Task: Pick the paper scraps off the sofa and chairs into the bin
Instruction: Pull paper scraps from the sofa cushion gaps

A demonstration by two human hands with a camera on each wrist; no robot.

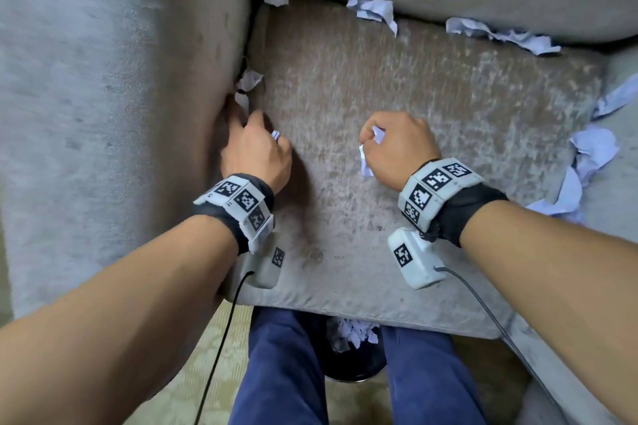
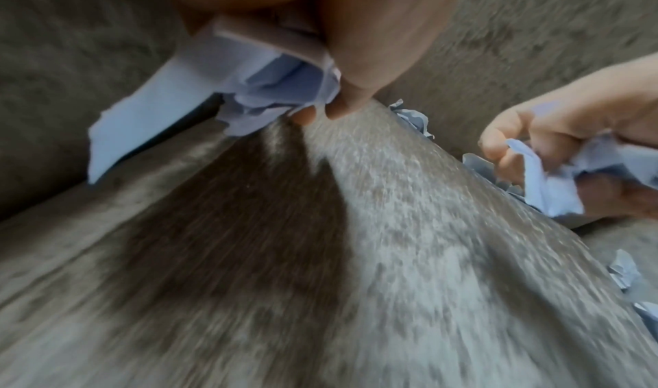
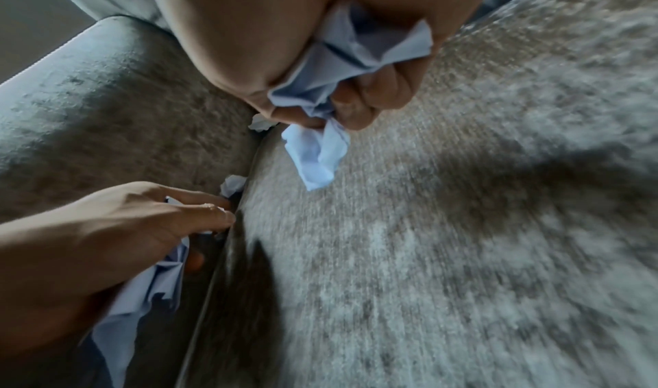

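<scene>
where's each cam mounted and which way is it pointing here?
Head: on the head, looking down at the seat cushion; both forearms, left hand, right hand, legs, and bin between them.
Left wrist: under the left hand, looking along the fingers gripping scraps, toward the backrest; right hand at right.
Right wrist: under the right hand clutching scraps, facing the armrest; left hand at lower left.
Shared: all three show both hands and cushion.

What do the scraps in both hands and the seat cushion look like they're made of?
Scraps in the left hand and the right hand: thin white paper, matte, judging by sharp creases and torn edges. Seat cushion: looks like a short-pile, velvet-like fabric, grey-brown with a mottled sheen; the exact fibre cannot be told.
</scene>
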